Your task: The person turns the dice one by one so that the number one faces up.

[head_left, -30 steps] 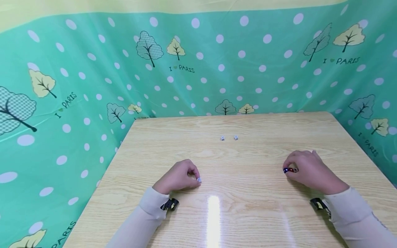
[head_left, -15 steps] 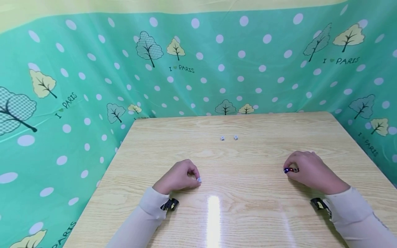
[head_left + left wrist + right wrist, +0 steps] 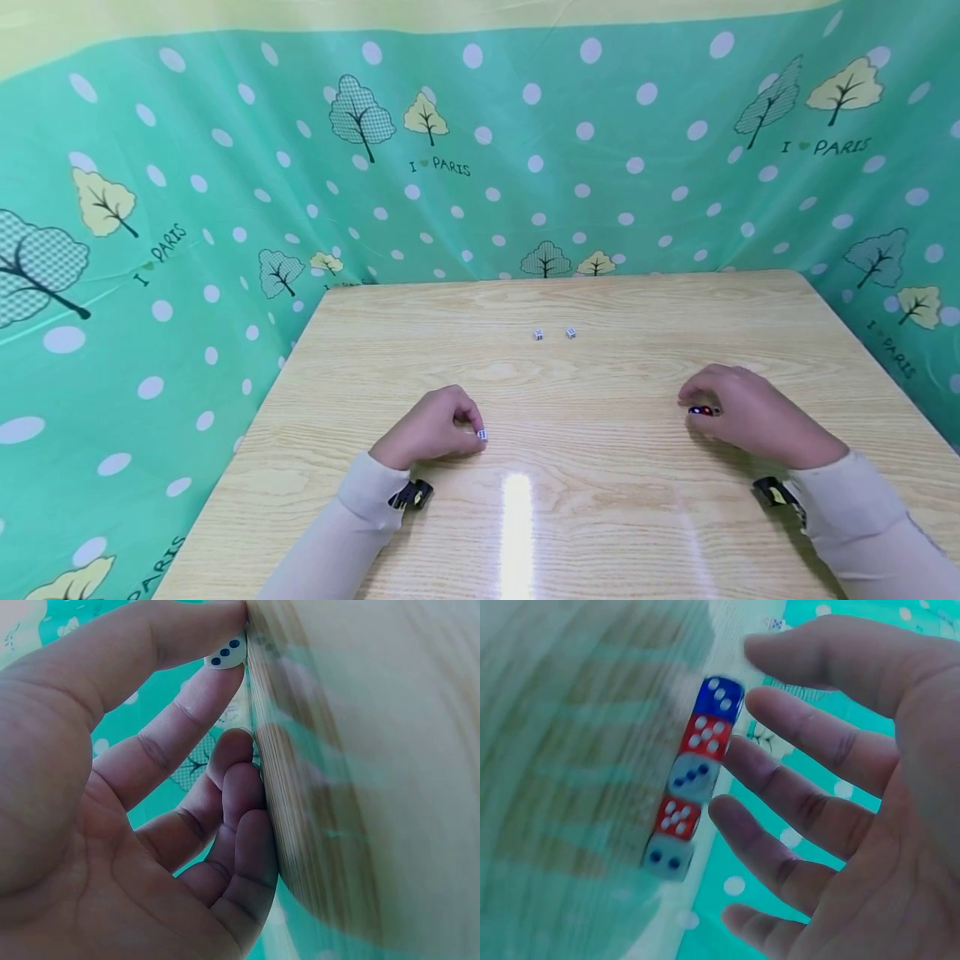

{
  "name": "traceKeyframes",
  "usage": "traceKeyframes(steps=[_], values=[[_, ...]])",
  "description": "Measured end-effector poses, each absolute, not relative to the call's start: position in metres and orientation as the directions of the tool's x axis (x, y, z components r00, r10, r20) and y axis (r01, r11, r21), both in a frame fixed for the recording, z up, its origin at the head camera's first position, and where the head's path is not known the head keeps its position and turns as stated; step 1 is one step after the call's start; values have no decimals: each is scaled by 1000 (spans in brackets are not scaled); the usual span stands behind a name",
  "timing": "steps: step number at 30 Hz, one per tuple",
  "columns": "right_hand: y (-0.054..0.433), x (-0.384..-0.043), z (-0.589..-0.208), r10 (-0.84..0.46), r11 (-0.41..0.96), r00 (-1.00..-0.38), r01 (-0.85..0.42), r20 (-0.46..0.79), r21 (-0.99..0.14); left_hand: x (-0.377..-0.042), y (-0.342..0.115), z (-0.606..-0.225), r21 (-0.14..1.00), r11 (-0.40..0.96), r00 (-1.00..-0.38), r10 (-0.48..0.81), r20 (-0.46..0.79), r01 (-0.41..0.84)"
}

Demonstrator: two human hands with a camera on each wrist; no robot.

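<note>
Slanting down-left through the right-wrist view's centre-left, the five-dice row (image 3: 692, 777) lies just beside the right hand (image 3: 757, 415) — fingers parted, gripping nothing. Well apart, the left hand (image 3: 435, 425) pinches a white die (image 3: 482, 435).

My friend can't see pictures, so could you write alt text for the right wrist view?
Five dice form a close row on a table: blue, red, pale, red, pale, from picture top to bottom. The right hand is beside them, fingers spread; whether any fingertip touches a die is unclear. Behind is a dotted green cloth.
</note>
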State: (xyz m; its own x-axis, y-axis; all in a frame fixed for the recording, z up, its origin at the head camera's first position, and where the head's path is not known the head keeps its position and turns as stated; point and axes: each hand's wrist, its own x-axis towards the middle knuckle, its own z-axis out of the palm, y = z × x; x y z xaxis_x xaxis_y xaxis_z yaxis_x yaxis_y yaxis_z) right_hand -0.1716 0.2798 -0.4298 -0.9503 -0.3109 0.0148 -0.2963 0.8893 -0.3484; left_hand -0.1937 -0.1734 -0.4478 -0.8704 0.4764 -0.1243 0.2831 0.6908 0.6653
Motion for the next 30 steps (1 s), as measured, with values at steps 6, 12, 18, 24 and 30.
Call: traceKeyframes(steps=[6, 12, 18, 24, 30], values=[[257, -189, -427, -379, 863, -925, -353, -1, -362, -194, -176, -448, 666, 692, -871, 475, -127, 280], [225, -224, -431, -401, 857, -915, -354, -53, -376, -192, -175, -448, 677, 683, -870, 476, -127, 274], [196, -270, -436, -302, 878, -951, -250, -67, -408, -194, -174, -446, 673, 684, -868, 480, -123, 283], [169, -304, -443, -256, 874, -965, -207, -55, -439, -194, -173, -446, 668, 690, -870, 476, -130, 278], [148, -321, -446, -278, 880, -960, -243, -27, -407, -195, -175, -448, 660, 699, -872, 470, -134, 275]])
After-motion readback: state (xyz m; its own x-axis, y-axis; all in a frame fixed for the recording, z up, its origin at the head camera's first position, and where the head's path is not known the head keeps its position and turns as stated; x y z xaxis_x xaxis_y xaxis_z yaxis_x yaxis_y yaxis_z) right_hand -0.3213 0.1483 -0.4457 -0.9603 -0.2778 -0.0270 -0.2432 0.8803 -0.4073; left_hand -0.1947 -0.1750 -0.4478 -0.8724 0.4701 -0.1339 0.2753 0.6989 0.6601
